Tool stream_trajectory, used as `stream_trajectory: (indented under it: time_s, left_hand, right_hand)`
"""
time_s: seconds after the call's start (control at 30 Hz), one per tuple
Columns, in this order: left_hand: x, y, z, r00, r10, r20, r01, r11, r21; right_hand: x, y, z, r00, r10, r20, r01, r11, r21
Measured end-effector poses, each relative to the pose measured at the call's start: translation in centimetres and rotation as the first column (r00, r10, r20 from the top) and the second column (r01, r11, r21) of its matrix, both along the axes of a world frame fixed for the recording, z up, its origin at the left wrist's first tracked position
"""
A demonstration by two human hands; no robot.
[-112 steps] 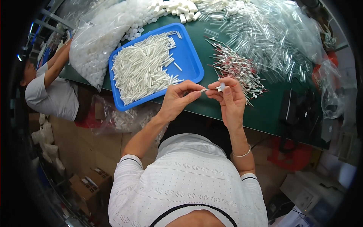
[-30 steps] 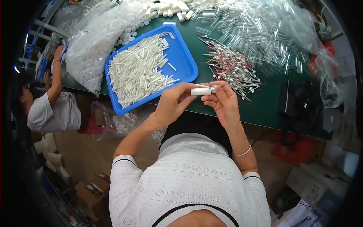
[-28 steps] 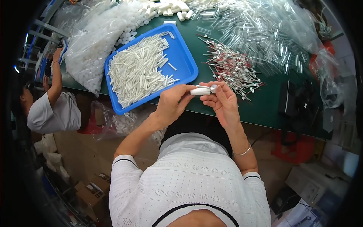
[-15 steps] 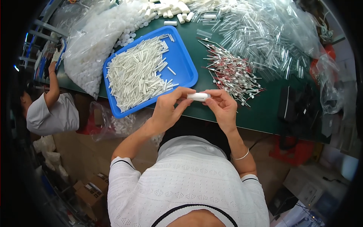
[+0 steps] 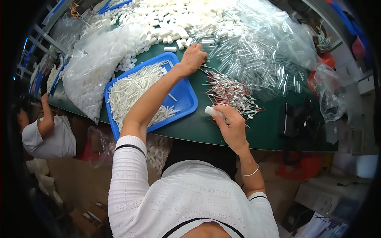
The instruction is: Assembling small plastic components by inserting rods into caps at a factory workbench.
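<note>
Left hand [image 5: 193, 58]: out beside the far right corner of the blue tray [image 5: 186, 95], its forearm over the tray, fingers bent down near the clear tubes [image 5: 254, 59]; whether they grip anything I cannot tell
Right hand [image 5: 232, 126]: pinches a white cylinder [image 5: 210, 111] between thumb and fingers
Held piece: tilted, above the green table [image 5: 190, 137], right of the tray, one end sticking out of the grasp
Tray load: thin white rods [image 5: 131, 85], heaped mostly toward the left
Red-and-white pieces [image 5: 232, 93]: piled just beyond the right hand
Far side: stubby white pieces [image 5: 170, 33] in a heap, one loose piece [image 5: 170, 49] lying near the tray
Left of tray: plastic bag [image 5: 85, 75] of translucent pieces
Co-worker [image 5: 51, 137]: at the table's left, pale shirt
</note>
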State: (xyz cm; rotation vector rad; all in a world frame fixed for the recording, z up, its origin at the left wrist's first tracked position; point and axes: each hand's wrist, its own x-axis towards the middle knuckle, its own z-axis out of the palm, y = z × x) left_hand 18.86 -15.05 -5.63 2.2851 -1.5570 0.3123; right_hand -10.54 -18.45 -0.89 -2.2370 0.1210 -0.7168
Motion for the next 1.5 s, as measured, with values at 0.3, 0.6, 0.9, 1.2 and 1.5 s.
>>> stream_trajectory:
  time_s: [0.3,0.6,0.9,1.2,1.5]
  left_hand:
    - [-14.9,11.3,6.1,0.175,-0.261,-0.949,0.208,0.952,-0.224]
    - [-19.7,15.0,5.3,0.463,-0.207,-0.862,0.099,0.978,-0.182]
    - [-20.5,16.3,5.9,0.313,-0.18,-0.933,0.172,0.976,-0.13]
    - [-22.7,16.4,3.7,0.683,-0.182,-0.707,0.086,0.982,-0.17]
    - [-23.3,16.4,5.2,0.529,-0.062,-0.846,-0.037,0.995,-0.096]
  right_hand:
    - [-1.5,-2.3,0.7,0.999,0.041,0.015,-0.043,0.955,0.294]
    - [-2.5,-0.1,0.0,0.972,0.235,-0.028,-0.237,0.965,-0.108]
    - [-4.0,0.4,0.1,0.884,0.44,-0.158,-0.253,0.735,0.629]
    - [-3.6,1.3,0.3,0.79,0.564,-0.24,-0.129,0.536,0.834]
    - [-4.6,3.3,-3.0,0.938,0.347,-0.016,-0.22,0.626,0.748]
